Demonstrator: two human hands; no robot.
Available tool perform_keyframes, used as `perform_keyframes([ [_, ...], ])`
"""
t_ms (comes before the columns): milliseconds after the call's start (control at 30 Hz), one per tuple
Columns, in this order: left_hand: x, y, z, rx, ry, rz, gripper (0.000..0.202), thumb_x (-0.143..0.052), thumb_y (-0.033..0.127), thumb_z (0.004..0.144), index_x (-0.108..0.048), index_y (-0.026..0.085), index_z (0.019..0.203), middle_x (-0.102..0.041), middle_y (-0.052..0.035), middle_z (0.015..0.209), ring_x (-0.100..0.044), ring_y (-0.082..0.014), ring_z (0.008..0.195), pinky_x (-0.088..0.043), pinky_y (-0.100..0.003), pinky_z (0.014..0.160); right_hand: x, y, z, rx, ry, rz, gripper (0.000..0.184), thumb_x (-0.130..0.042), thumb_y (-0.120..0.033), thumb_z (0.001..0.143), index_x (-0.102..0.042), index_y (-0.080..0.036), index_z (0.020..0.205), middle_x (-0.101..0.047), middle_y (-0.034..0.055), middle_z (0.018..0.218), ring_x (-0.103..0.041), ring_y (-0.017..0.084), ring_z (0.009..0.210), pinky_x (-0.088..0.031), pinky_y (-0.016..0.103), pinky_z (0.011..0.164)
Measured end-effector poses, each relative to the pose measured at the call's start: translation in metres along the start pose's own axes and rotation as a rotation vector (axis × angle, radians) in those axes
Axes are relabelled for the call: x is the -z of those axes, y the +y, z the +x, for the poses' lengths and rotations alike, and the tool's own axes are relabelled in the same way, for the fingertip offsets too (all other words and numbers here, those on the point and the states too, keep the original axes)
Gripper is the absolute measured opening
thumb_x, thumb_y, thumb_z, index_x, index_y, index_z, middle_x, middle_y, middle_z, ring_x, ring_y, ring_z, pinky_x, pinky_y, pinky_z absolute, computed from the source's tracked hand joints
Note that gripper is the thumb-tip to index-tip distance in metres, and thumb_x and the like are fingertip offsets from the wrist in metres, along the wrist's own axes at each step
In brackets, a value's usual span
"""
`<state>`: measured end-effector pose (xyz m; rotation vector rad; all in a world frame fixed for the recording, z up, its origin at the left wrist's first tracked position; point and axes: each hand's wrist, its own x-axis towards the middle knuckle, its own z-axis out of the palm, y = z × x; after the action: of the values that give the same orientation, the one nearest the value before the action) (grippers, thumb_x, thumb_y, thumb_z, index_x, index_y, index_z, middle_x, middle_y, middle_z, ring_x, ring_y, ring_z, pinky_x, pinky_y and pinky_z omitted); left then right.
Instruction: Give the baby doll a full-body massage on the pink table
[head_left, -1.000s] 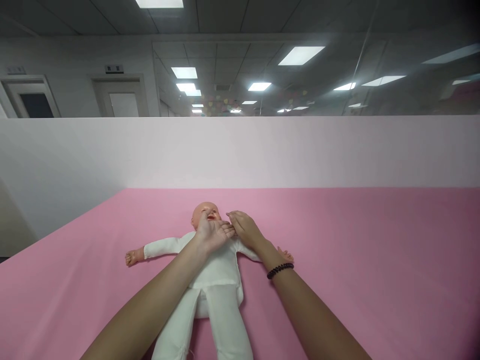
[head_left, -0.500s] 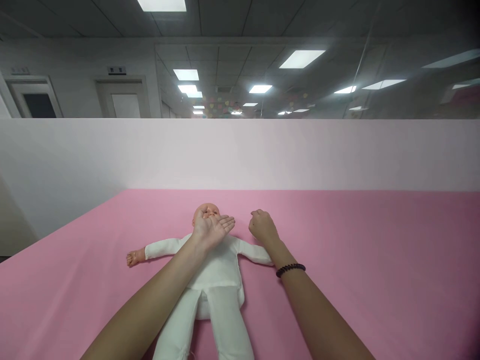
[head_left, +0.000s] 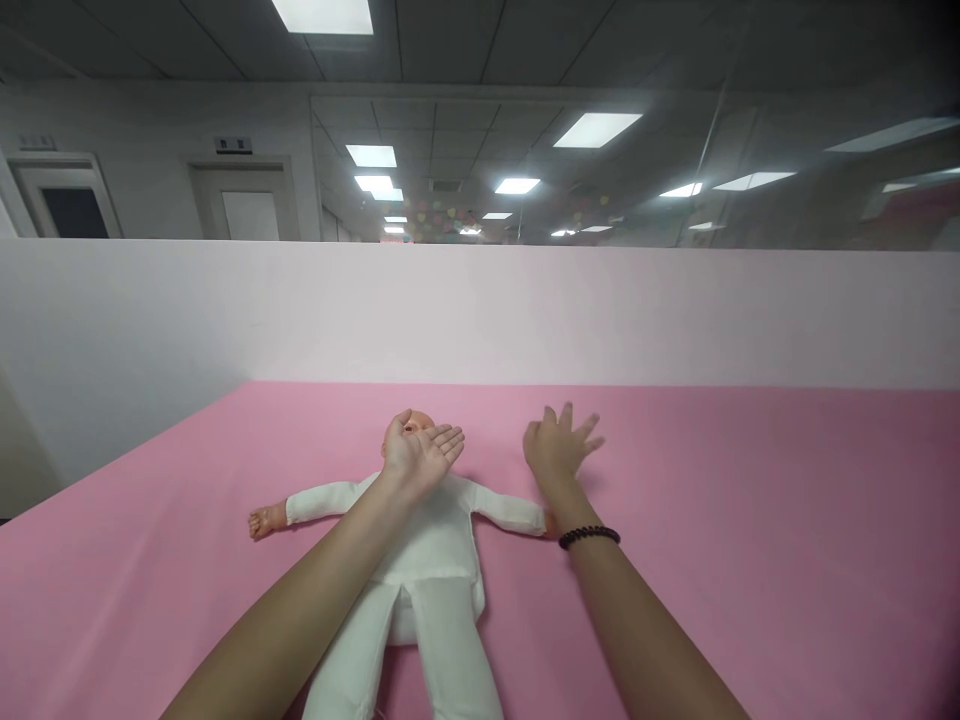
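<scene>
The doll (head_left: pixel 431 540) lies on its back on the pink counter (head_left: pixel 750 520), arms stretched to both sides, with a white cloth body and a plastic head. The left hand (head_left: pixel 418 458) lies flat over its face, fingers straight and together, gripping nothing. The right hand (head_left: pixel 559 448), near the doll's head, is empty with fingers spread wide.

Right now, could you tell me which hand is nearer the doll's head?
Left. The left hand lies over the doll's head; the right hand is apart, spread open.
</scene>
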<state>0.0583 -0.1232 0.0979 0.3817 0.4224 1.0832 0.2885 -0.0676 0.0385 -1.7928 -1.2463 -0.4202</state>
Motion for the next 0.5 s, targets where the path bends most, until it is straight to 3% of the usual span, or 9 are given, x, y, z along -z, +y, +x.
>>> perform_keyframes([
  [67, -0.005, -0.003, -0.003, -0.027, 0.003, 0.003, 0.087, -0.040, 0.051, 0.089, -0.021, -0.006, 0.153, -0.031, -0.0281, 0.157, -0.034, -0.0334, 0.146, -0.054, -0.037, 0.101, 0.013, -0.039, -0.002, 0.065, 0.032, 0.279, 0.048, -0.040, -0.033, 0.095, -0.057, -0.015, 0.137, -0.037, 0.0174, 0.154, -0.004, 0.049, 0.148, -0.008, 0.081, 0.107],
  [133, -0.014, -0.006, -0.011, -0.064, -0.018, 0.003, 0.083, -0.036, 0.051, 0.091, -0.027, -0.005, 0.151, -0.037, -0.0281, 0.154, -0.037, -0.0334, 0.144, -0.054, -0.038, 0.101, 0.029, -0.086, -0.010, 0.131, -0.016, 0.523, 0.053, -0.037, -0.043, 0.099, -0.049, -0.020, 0.145, -0.033, 0.0123, 0.158, -0.003, 0.043, 0.150, -0.005, 0.077, 0.112],
  [267, -0.039, -0.005, -0.041, -0.231, -0.172, 0.055, 0.066, -0.031, 0.050, 0.096, -0.049, 0.008, 0.144, -0.053, -0.0178, 0.146, -0.046, -0.0333, 0.139, -0.048, -0.045, 0.109, 0.065, -0.172, -0.034, 0.269, -0.329, 0.776, 0.058, -0.041, -0.051, 0.099, -0.045, -0.020, 0.148, -0.030, 0.0098, 0.159, -0.006, 0.036, 0.152, 0.003, 0.068, 0.120],
  [367, -0.051, 0.002, -0.070, -0.420, -0.162, 0.135, 0.064, -0.036, 0.057, 0.094, -0.053, 0.018, 0.142, -0.056, -0.0095, 0.144, -0.041, -0.0332, 0.143, -0.043, -0.046, 0.114, 0.094, -0.205, -0.047, 0.320, -0.445, 0.945, 0.061, -0.037, -0.054, 0.101, -0.038, -0.020, 0.152, -0.023, 0.0067, 0.162, -0.002, 0.031, 0.154, 0.005, 0.062, 0.123],
  [500, -0.058, 0.012, -0.105, -0.487, -0.049, 0.162, 0.072, -0.028, 0.065, 0.093, -0.043, 0.022, 0.150, -0.052, -0.0053, 0.148, -0.027, -0.0307, 0.150, -0.039, -0.044, 0.118, 0.129, -0.220, -0.066, 0.320, -0.385, 1.175, 0.064, -0.025, -0.053, 0.104, -0.008, -0.027, 0.161, -0.001, -0.0051, 0.166, 0.011, 0.026, 0.153, 0.003, 0.056, 0.127],
])
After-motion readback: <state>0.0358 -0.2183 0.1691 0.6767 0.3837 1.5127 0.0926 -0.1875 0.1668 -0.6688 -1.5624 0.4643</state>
